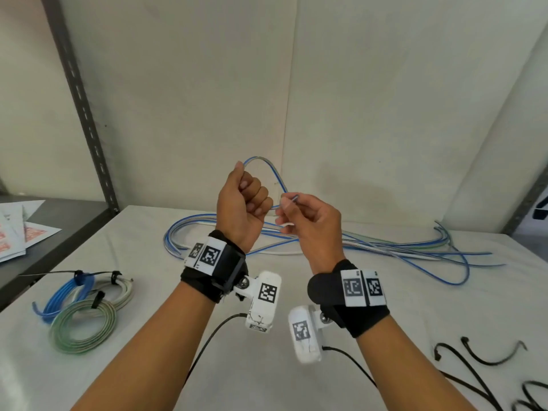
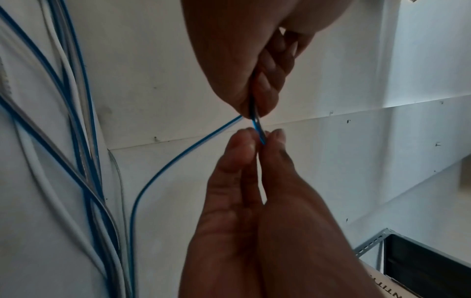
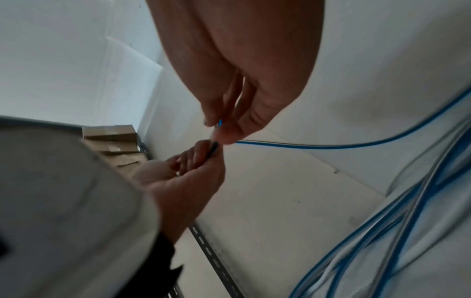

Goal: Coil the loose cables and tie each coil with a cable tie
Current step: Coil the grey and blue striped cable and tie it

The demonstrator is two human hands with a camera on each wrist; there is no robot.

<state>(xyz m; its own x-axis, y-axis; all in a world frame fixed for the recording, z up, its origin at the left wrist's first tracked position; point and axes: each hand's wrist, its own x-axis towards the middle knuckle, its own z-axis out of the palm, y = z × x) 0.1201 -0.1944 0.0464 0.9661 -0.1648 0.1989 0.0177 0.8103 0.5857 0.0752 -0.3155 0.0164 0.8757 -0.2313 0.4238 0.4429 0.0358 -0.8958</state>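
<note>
Loose blue-and-white striped cables: smooth, glossy plastic sheathing. White table covering: matt, cloth-like. Grey perforated shelf upright: dull painted metal. Black cable ties: smooth plastic.

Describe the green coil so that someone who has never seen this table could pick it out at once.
Start at the white table and go to its near-left corner, beside the grey shelf upright, where three tied coils lie together. The green coil is the one nearest the person, in front of the blue coil and the white coil. It alone is green and white, bound by one black tie.
</note>
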